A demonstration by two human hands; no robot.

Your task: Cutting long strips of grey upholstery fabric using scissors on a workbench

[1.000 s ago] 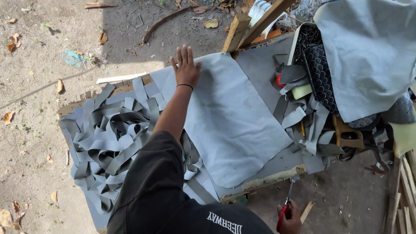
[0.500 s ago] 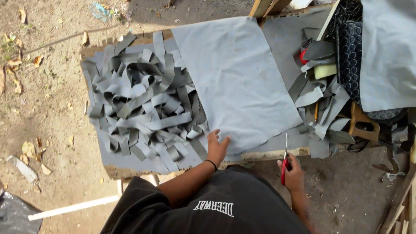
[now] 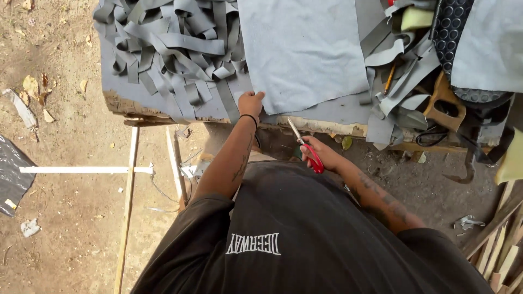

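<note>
Your left hand (image 3: 251, 102) sits just above the middle of the frame, fingers curled over the near edge of the big grey sheet (image 3: 302, 49), pinching its lower left corner against the table (image 3: 131, 95). A dark band circles that wrist.

Your right hand (image 3: 318, 154) is a little lower and to the right, closed around the red handles of a pair of scissors (image 3: 305, 147). The blades point up toward the sheet's near edge, their tip close to the table's worn front rim; you cannot tell whether the blades are parted.

The sheet lies flat across the upper middle of the frame, reaching off the top edge. To its left, in the upper left, a tangled heap of grey strips (image 3: 174, 43) covers the table, some hanging over the front. To the sheet's right, more strips mix with a pencil (image 3: 389, 79), a saw with a wooden handle (image 3: 444, 103) and a black dotted mat (image 3: 455, 32).

Along the left of the frame lie white sticks (image 3: 81, 170) on bare dirt, and wooden slats (image 3: 498, 245) fill the lower right corner.
</note>
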